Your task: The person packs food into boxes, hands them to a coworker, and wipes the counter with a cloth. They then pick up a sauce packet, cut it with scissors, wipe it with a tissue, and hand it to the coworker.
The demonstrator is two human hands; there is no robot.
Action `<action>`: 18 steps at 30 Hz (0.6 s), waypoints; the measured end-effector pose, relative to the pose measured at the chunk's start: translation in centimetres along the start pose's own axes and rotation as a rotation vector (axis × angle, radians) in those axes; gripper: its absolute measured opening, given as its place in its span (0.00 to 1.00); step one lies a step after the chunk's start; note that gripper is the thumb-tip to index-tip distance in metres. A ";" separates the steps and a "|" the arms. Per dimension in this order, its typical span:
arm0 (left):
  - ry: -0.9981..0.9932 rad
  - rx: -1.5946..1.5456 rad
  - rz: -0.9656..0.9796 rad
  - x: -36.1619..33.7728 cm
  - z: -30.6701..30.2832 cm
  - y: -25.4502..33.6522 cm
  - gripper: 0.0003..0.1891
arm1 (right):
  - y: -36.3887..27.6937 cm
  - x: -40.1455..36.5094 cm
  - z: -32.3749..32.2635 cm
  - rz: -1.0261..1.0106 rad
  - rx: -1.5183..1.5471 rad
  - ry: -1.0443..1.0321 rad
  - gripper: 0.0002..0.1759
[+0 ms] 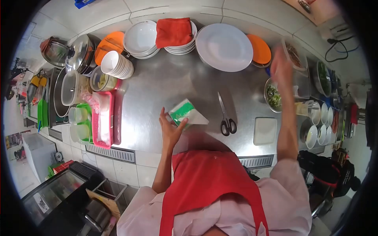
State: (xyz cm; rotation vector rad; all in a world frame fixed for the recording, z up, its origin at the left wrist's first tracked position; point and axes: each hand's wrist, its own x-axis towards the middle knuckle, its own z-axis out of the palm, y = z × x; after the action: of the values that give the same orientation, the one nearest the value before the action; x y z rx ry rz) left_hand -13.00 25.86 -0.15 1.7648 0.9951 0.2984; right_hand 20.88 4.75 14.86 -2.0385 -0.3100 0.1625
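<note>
At the far left are shiny pots and lids, a clear tub, a green tray and a pink basket. They sit at the edge of the steel counter. Behind the basket is a stack of small white bowls, then bigger white bowls with a red cloth on top of the pile just beside them.

The person's left hand is low on the counter, right in front of the red apron. Its fingers are spread wide. The thumb and fingertips touch the near corner of a green and white packet. The hand is not wrapped around it. The packet lies in the middle of the counter, near the front edge.

Just to the right of the packet are scissors, lying flat, with the handles toward the person. They do not touch the packet. A big white plate stands at the back.

Further right is a white square lid. The right hand is up in the air above a bowl of chopped greens. It is blurry, so I cannot tell if it is open or holding something.

This looks like the step of getting hold of the packet. Lifting it would need a firmer pinch. Opening it would need the scissors in the other hand.
</note>
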 end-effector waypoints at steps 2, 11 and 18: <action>0.039 0.260 0.421 -1.0 -0.2 0.0 0.62 | 8.4 -6.4 0.6 0.105 -0.249 -0.269 0.36; -0.072 0.131 0.645 1.5 0.0 -5.6 0.59 | 11.2 -25.1 10.9 0.019 -0.686 -0.273 0.47; 0.307 -0.516 0.704 2.0 -6.0 9.2 0.50 | 11.4 -24.6 10.2 -0.111 -0.730 -0.484 0.30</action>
State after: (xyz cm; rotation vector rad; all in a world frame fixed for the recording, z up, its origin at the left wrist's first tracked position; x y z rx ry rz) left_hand -11.01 30.21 9.89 1.5468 0.3969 1.1864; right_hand -3.52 1.29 -0.40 -2.6744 -0.8848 0.5391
